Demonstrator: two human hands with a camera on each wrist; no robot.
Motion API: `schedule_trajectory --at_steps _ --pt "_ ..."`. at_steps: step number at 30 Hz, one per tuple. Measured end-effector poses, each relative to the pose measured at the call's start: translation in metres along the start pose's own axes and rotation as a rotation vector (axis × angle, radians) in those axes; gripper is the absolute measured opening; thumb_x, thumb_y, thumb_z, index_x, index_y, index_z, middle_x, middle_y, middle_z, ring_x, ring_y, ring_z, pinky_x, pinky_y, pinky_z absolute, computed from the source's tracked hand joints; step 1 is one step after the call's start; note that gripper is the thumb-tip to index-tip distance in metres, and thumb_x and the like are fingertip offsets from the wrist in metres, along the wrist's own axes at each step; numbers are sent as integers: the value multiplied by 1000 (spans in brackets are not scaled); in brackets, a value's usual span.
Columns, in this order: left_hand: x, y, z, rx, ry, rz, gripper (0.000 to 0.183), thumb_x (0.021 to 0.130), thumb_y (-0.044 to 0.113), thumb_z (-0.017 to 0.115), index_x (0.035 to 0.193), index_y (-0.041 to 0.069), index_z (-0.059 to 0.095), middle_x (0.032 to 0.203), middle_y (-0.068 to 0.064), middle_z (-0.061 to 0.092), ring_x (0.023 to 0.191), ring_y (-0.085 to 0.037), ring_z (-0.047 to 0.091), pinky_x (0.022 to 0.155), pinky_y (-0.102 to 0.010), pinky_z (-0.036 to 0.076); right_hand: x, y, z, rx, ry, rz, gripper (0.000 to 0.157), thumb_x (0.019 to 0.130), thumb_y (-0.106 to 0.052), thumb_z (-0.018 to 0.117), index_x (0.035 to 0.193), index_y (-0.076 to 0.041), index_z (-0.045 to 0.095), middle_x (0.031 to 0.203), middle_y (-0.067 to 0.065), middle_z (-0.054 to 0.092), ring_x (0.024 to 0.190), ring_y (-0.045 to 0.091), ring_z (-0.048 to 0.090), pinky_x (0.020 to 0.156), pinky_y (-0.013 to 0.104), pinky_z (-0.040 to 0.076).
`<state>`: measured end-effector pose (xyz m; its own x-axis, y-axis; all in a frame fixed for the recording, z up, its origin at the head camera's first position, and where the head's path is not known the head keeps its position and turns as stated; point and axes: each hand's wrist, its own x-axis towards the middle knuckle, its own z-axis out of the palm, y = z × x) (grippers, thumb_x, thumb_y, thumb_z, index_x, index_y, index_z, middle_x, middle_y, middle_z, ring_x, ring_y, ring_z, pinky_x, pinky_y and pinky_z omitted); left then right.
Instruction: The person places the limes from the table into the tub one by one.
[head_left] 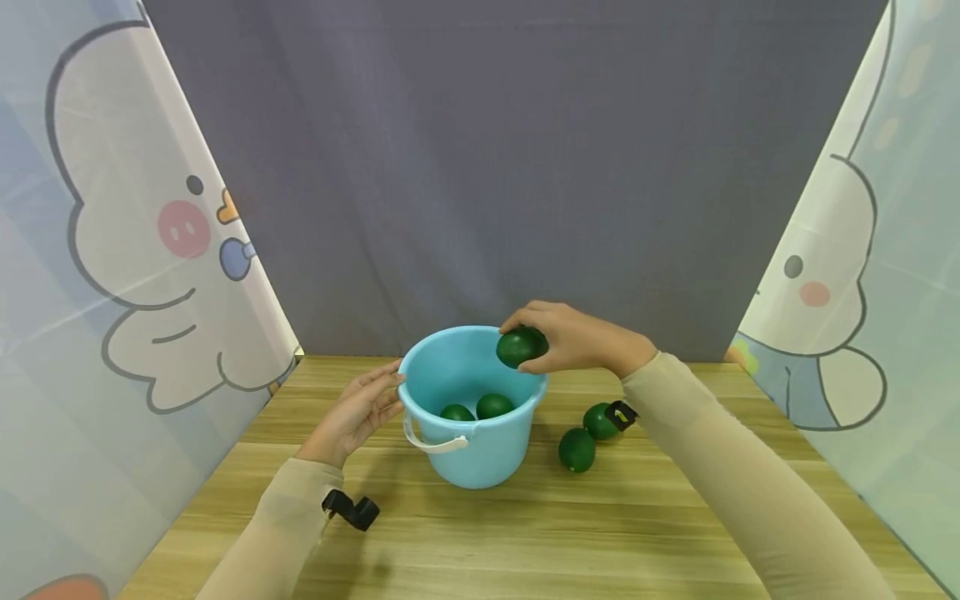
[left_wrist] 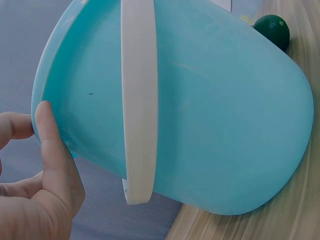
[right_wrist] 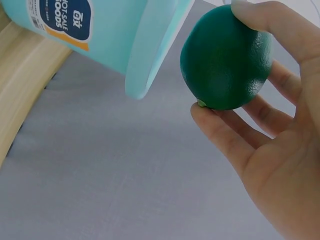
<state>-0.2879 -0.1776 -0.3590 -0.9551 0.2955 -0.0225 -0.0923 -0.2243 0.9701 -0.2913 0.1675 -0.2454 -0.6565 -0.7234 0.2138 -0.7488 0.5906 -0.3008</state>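
A light-blue bucket (head_left: 480,454) with a white handle (head_left: 446,447) stands upright on the table. My left hand (head_left: 358,417) holds its rim at the left, thumb and a fingertip against the edge in the left wrist view. My right hand (head_left: 573,337) grips a dark green lime (head_left: 519,347) between thumb and fingers, over the bucket's right rim. A small pale stem end shows on this lime (right_wrist: 225,60) in the right wrist view. Inside the bucket lie two more limes, one at the left (head_left: 457,412) and one at the middle (head_left: 495,406).
Right of the bucket, two limes lie close together on the wooden table (head_left: 450,542), one nearer (head_left: 577,450) and one farther (head_left: 600,421), partly behind the right wrist's black mount (head_left: 621,415). A grey curtain (head_left: 480,167) hangs behind; cartoon-printed cloths flank both sides.
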Motion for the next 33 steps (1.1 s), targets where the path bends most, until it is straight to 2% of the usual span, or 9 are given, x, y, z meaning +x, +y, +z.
schedule_trajectory --at_steps 11,33 --pt "0 0 -1 9 1 -2 58 103 11 56 154 -1 33 133 -12 55 91 -8 68 77 -16 58 12 -2 6 17 -31 18 49 88 -26 79 132 -14 61 121 2 57 104 18 55 85 32 55" --pt "1 -2 -1 5 -11 11 57 103 10 55 154 -2 33 133 -14 54 89 -8 67 75 -15 57 23 -5 11 -4 -115 74 51 88 -30 77 135 -16 60 123 1 57 109 17 54 90 32 54"
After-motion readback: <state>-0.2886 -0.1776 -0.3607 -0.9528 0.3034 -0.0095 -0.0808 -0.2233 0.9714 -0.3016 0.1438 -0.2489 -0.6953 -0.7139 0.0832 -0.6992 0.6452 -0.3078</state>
